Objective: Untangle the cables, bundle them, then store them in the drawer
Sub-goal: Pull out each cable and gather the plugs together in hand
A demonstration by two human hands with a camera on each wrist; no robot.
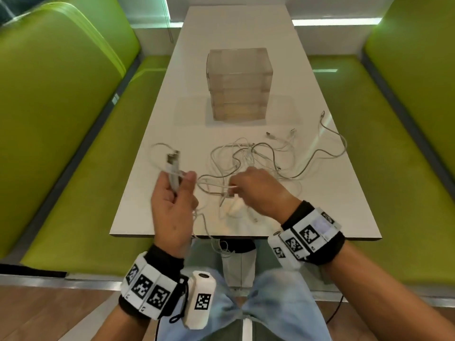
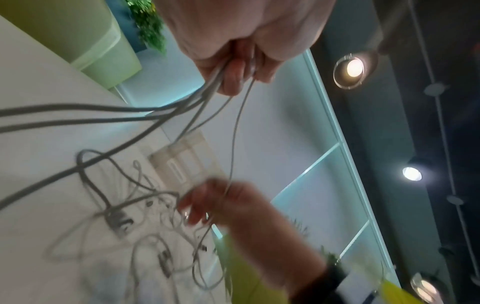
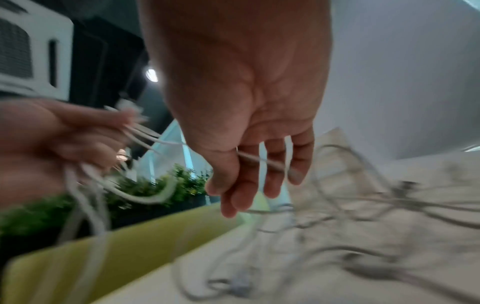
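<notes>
A tangle of thin white cables sprawls over the near half of the white table. My left hand is raised above the table's near left corner and grips several cable ends with USB plugs sticking up; in the left wrist view the strands fan out from its fingers. To the right, my right hand pinches one strand that runs between the two hands, also seen as a white strand across its fingers. A clear drawer unit stands mid-table, its drawers shut.
Green padded benches flank the table on both sides. Loose cable ends reach toward the table's right edge, and some strands hang off the near edge over my lap. Bare tabletop lies behind the drawer unit.
</notes>
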